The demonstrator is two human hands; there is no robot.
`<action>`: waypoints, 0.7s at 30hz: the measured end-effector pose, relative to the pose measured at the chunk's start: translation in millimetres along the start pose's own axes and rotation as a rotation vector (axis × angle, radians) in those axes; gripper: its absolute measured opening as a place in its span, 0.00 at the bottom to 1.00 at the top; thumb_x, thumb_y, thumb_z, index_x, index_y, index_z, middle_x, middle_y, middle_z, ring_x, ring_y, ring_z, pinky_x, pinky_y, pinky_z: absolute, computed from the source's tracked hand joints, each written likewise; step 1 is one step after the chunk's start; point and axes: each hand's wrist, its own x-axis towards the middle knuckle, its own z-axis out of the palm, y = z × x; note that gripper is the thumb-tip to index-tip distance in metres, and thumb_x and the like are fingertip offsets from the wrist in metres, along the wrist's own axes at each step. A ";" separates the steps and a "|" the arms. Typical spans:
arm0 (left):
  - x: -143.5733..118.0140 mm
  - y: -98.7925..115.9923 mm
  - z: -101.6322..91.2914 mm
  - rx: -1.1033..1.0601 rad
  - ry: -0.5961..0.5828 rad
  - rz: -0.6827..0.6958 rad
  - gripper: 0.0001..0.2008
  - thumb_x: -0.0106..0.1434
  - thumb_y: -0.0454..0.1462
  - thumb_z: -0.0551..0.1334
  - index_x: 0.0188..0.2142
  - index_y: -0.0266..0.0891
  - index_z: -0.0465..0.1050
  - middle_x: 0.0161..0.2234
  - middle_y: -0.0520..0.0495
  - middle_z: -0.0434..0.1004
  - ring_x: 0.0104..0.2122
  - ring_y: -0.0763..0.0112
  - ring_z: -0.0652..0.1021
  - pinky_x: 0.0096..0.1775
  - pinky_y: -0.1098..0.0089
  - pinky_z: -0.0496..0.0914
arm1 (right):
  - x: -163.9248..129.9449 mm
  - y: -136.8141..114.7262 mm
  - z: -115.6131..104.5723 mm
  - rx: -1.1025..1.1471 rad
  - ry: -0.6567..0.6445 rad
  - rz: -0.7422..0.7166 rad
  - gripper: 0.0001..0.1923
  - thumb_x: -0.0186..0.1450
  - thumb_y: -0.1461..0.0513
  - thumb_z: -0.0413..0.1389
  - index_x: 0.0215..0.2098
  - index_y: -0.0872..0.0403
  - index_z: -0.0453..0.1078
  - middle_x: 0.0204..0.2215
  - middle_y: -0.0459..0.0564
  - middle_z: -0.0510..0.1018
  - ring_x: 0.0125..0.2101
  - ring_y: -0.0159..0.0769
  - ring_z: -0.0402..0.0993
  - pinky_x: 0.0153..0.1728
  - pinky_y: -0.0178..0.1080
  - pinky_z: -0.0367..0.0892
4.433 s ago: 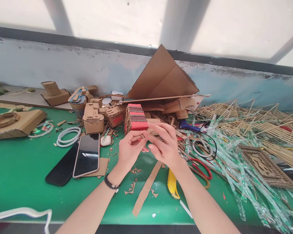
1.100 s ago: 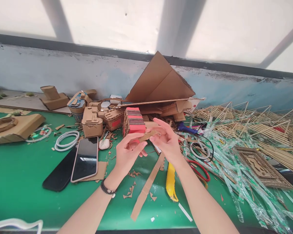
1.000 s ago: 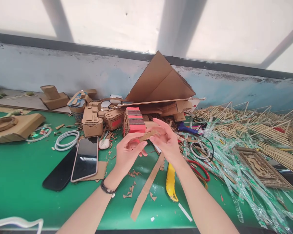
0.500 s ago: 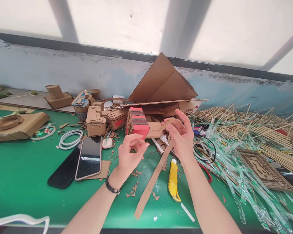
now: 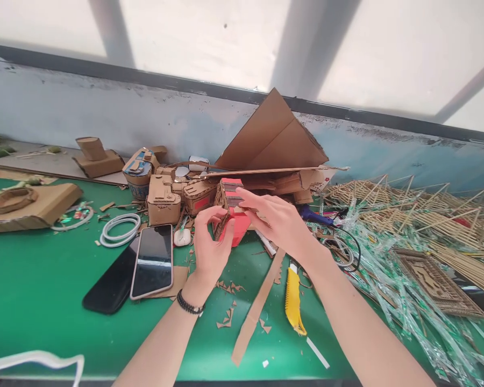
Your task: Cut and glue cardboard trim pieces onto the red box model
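Box: red-and-dark striped cardboard box (image 5: 234, 215) is standing on the green surface (image 5: 44, 279), at the front of the cardboard clutter, between both hands.
Left hand: left hand (image 5: 208, 248) is pressing against the box's near-left side, its grip curled partly closed around that corner, thumb and fingers touching the cardboard.
Right hand: right hand (image 5: 277, 221) is lying across the box's top and right side, fingers stretched flat, its grip loose and open rather than clenched; whether a small piece is sitting under the fingers cannot be told.
Left of the box: a phone (image 5: 152, 261) is lying face up, just beside a darker one.
Near side of the box: a long cardboard strip (image 5: 258, 306) is lying beside a yellow knife (image 5: 293, 293).
Behind the box: a large folded cardboard sheet (image 5: 272, 137) is leaning on the wall.
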 end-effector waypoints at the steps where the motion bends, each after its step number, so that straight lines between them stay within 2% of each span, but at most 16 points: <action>1: -0.3 -0.2 0.2 -0.009 -0.010 -0.022 0.17 0.71 0.37 0.68 0.55 0.43 0.69 0.48 0.44 0.78 0.45 0.68 0.80 0.48 0.63 0.78 | 0.2 -0.5 -0.1 -0.007 -0.007 -0.001 0.32 0.79 0.63 0.52 0.78 0.40 0.53 0.50 0.47 0.87 0.45 0.43 0.83 0.46 0.46 0.77; 9: 0.0 2.0 0.8 -0.087 -0.014 -0.067 0.19 0.71 0.38 0.69 0.57 0.45 0.67 0.46 0.46 0.80 0.45 0.68 0.82 0.47 0.64 0.78 | 1.0 -2.6 2.2 -0.010 -0.052 0.028 0.30 0.79 0.63 0.50 0.77 0.40 0.55 0.52 0.48 0.86 0.48 0.44 0.83 0.47 0.46 0.78; 13: -0.1 4.4 1.4 -0.095 -0.004 -0.061 0.19 0.71 0.38 0.68 0.58 0.45 0.67 0.49 0.44 0.81 0.45 0.69 0.82 0.46 0.65 0.78 | 2.0 -2.5 2.6 -0.016 -0.066 0.038 0.30 0.79 0.63 0.49 0.77 0.39 0.56 0.52 0.47 0.86 0.48 0.43 0.83 0.47 0.47 0.78; 17: -2.1 2.2 1.4 -0.051 -0.009 -0.017 0.18 0.72 0.37 0.67 0.59 0.45 0.67 0.52 0.42 0.82 0.48 0.66 0.83 0.45 0.64 0.79 | 0.5 -1.4 4.4 -0.027 -0.056 0.037 0.29 0.79 0.62 0.49 0.76 0.40 0.57 0.53 0.47 0.86 0.48 0.43 0.83 0.48 0.47 0.77; 21: -4.1 -3.1 0.3 -0.011 -0.066 0.060 0.18 0.74 0.35 0.65 0.61 0.45 0.67 0.52 0.41 0.82 0.51 0.63 0.84 0.50 0.60 0.79 | -2.4 2.1 7.0 -0.033 -0.042 0.038 0.28 0.79 0.61 0.50 0.76 0.41 0.59 0.53 0.47 0.86 0.49 0.44 0.83 0.50 0.47 0.77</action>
